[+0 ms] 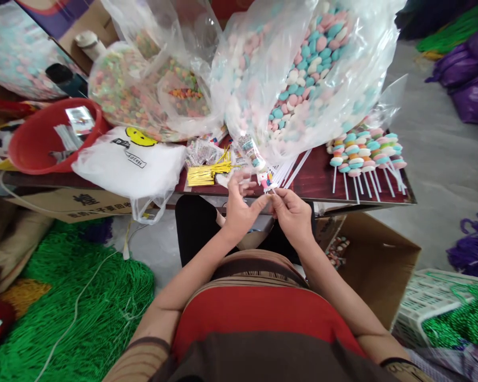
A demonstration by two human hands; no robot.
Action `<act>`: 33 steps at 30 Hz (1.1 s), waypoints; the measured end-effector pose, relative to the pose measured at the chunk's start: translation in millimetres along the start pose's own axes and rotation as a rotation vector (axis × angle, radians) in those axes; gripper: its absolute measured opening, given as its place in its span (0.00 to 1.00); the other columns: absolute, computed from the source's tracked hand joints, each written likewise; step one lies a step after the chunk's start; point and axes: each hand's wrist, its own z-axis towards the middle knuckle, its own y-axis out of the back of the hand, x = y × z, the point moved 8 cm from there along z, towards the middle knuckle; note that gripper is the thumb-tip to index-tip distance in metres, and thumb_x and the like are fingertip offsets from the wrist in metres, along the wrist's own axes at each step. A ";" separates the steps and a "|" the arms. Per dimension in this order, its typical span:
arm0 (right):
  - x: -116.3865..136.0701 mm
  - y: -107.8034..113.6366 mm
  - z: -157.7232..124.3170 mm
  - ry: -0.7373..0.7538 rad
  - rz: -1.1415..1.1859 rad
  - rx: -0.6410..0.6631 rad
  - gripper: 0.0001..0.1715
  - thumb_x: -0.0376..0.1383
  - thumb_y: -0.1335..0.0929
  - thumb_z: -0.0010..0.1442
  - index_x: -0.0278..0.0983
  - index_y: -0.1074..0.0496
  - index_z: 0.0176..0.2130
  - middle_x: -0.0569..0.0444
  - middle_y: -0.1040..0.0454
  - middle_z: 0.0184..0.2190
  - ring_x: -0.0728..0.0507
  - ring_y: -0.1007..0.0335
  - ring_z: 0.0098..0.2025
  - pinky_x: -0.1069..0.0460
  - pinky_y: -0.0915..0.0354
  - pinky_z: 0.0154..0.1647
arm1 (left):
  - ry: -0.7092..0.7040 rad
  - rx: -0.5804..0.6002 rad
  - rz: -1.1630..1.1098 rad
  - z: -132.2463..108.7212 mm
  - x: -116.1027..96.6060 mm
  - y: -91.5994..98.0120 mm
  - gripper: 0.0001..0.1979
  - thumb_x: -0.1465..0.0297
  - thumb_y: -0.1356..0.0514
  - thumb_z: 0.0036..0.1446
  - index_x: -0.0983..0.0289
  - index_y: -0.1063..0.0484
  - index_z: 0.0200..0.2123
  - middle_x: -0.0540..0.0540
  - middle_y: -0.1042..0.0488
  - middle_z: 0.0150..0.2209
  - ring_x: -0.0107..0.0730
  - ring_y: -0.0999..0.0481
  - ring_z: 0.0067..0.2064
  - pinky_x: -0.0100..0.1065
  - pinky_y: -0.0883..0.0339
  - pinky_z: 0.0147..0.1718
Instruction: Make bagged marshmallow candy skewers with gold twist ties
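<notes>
A marshmallow skewer in a clear wrapper with a colourful printed label (266, 180) is between my hands at the table's front edge. My right hand (292, 215) is closed, pinching the wrapper's lower end between thumb and fingers. The thumb of my left hand (241, 207) meets the right thumb at that same end, while its other visible fingers are curved and spread beside the wrapper. Another wrapped skewer (250, 151) lies just beyond. Yellow twist ties (207, 175) are left of my hands, and loose white sticks (292, 172) to the right.
Large clear bags of pastel marshmallows (318, 58) and small colourful candies (143, 95) fill the table's back. Finished-looking skewers (366, 154) lie at the right end. A red basin (56, 135) and white plastic bag (131, 164) are at left; an open cardboard box (382, 260) stands below right.
</notes>
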 end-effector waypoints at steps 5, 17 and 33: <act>10.6 0.4 -3.1 0.151 -0.167 -0.046 0.14 0.44 0.34 0.67 0.38 0.22 0.42 0.56 0.24 0.23 0.47 0.30 0.24 0.53 0.33 0.30 | -0.376 0.092 0.415 -1.8 -16.5 -1.0 0.14 0.62 0.33 0.59 0.57 0.25 0.47 0.57 0.23 0.45 0.39 0.23 0.52 0.40 0.31 0.56; 12.1 -2.9 -9.9 0.199 0.015 -0.120 0.13 0.42 0.36 0.69 0.40 0.25 0.47 0.60 0.25 0.24 0.50 0.32 0.22 0.54 0.32 0.26 | -0.979 -0.074 0.962 -16.5 -55.7 -13.7 0.05 0.71 0.42 0.67 0.64 0.26 0.40 0.55 0.18 0.34 0.30 0.19 0.36 0.31 0.29 0.41; 17.0 -3.6 -11.6 0.300 -0.199 -0.158 0.16 0.39 0.37 0.69 0.37 0.23 0.49 0.54 0.19 0.28 0.48 0.25 0.24 0.53 0.29 0.31 | -0.507 -0.071 0.602 4.5 -37.5 -3.4 0.04 0.73 0.42 0.56 0.62 0.28 0.29 0.46 0.26 0.25 0.21 0.31 0.24 0.25 0.36 0.29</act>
